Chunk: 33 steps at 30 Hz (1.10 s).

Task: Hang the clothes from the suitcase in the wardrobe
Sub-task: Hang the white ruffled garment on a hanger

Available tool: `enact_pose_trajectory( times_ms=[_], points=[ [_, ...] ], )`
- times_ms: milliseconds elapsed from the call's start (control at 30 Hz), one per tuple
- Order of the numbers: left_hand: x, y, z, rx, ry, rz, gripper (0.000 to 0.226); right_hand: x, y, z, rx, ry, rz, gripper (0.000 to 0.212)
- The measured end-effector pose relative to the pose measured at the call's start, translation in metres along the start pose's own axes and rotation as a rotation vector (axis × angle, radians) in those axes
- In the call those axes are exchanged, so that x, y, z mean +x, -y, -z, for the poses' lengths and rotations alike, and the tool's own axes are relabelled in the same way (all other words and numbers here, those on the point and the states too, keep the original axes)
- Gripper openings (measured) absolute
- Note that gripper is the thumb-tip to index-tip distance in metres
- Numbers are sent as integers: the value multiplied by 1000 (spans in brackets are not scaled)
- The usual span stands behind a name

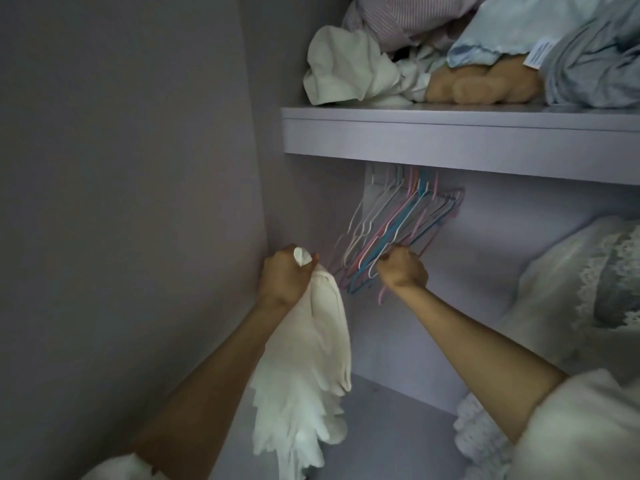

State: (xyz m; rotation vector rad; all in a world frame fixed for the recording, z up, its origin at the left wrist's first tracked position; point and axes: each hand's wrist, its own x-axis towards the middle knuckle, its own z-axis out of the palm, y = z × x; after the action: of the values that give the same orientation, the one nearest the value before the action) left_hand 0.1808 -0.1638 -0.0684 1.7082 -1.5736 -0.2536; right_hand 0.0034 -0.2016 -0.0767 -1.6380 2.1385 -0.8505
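My left hand grips the top of a white garment, which hangs down from my fist in front of the wardrobe's left wall. My right hand is curled round the lower end of a white hanger in a bunch of several white, pink and blue hangers. The bunch hangs from a rail under the shelf and is pulled toward me. The rail itself is hidden behind the shelf edge. No suitcase is in view.
A lilac shelf crosses above the hangers, piled with white, blue, striped and tan folded textiles. White lacy clothes hang at the right. The wardrobe's side wall stands close on the left, its floor below.
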Motion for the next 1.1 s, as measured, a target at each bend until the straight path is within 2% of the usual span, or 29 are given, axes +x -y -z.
enact_pose_trajectory(
  times_ms=[67,133,233,267,333,467,567,700,867,1000,1100],
  points=[
    [1,1,-2,0,5,-1,37,4,-2,0,-49,49,-3,23],
    [2,1,-5,-4,8,0,37,13,-3,-6,243,82,-73,21],
    [3,1,-6,-28,11,15,37,28,1,-14,717,117,-283,16],
    [4,1,-6,-34,18,23,37,30,3,-16,806,130,-329,12],
    [5,1,-7,-46,28,33,37,33,6,-17,868,132,-365,17],
    [5,5,-6,-44,42,35,34,33,2,-21,780,32,-299,30],
    [2,5,-7,-32,56,27,33,25,-5,-16,681,-83,-234,24],
    [-3,3,-11,-19,86,6,34,10,-12,-2,484,-238,-141,26],
    [-11,-4,-18,-72,115,-6,29,-2,-31,27,281,-289,-131,27],
    [-14,-13,-22,-129,134,-15,27,-6,-46,50,191,-402,-148,30],
    [-18,-25,-25,-175,145,-31,31,-8,-56,59,124,-411,-97,29]
  ],
)
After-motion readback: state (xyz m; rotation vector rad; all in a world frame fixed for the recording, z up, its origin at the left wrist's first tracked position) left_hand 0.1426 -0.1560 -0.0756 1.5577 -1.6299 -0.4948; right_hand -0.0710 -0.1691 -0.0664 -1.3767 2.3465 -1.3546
